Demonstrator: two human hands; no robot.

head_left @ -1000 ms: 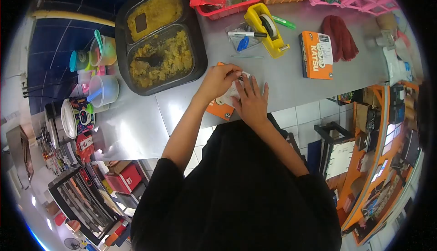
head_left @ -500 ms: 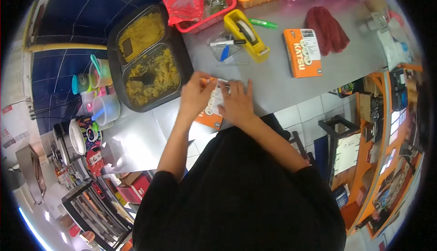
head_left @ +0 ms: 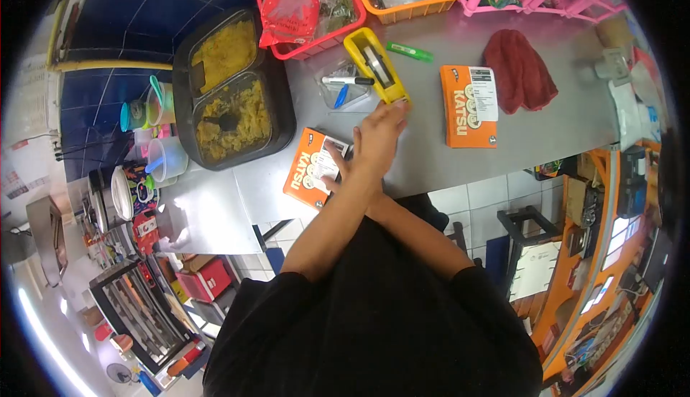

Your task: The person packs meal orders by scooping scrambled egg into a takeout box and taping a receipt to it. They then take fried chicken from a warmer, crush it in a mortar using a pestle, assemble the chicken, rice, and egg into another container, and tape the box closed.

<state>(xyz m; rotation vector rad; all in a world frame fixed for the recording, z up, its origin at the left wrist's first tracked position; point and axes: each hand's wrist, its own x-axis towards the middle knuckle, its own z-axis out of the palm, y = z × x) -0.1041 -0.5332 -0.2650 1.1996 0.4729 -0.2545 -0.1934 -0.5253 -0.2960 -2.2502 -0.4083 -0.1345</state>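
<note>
My forearms cross, the left one over the right. My left hand (head_left: pixel 380 137) is at the cutter end of a yellow tape dispenser (head_left: pixel 370 59), its fingers closed together at the tips; what they pinch is hidden. My right hand (head_left: pixel 343 170), partly covered by the left wrist, rests with spread fingers on the labelled side of an orange KATSU box (head_left: pixel 305 174). That box lies tilted near the counter's front edge. Left of the dispenser, a black-and-white marker (head_left: pixel 348 80) and a blue pen-like item (head_left: pixel 341 96) lie on a small clear tray.
A second KATSU box (head_left: pixel 460 120) lies to the right, beside a dark red cloth (head_left: pixel 519 73). A green marker (head_left: pixel 410 52) is behind. Red (head_left: pixel 316 48) and orange baskets (head_left: pixel 410 12) line the back. A black two-part food container (head_left: pixel 284 120) stands left.
My left hand has left the box and moved right, across my right arm, to the tape dispenser. My right hand stays on the box. The camera view has shifted slightly.
</note>
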